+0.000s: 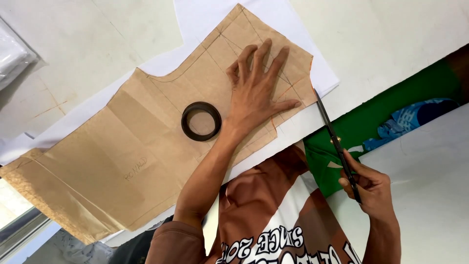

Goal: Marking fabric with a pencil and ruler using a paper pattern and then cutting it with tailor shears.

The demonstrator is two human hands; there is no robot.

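Paper pattern [122, 161]: thin, light, creases easily — left hand [256, 90] presses it flat, fingers spread.
Scissors [334, 142]: rigid — right hand [369, 188] grips the handles.

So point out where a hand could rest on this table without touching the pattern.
Bare tabletop lies beyond the brown paper pattern, and more beside the white fabric. It is crowded near the left hand, black ring and scissors.

One head camera, looking steeply down and close over the table [391, 39], tilted, chest at bottom edge
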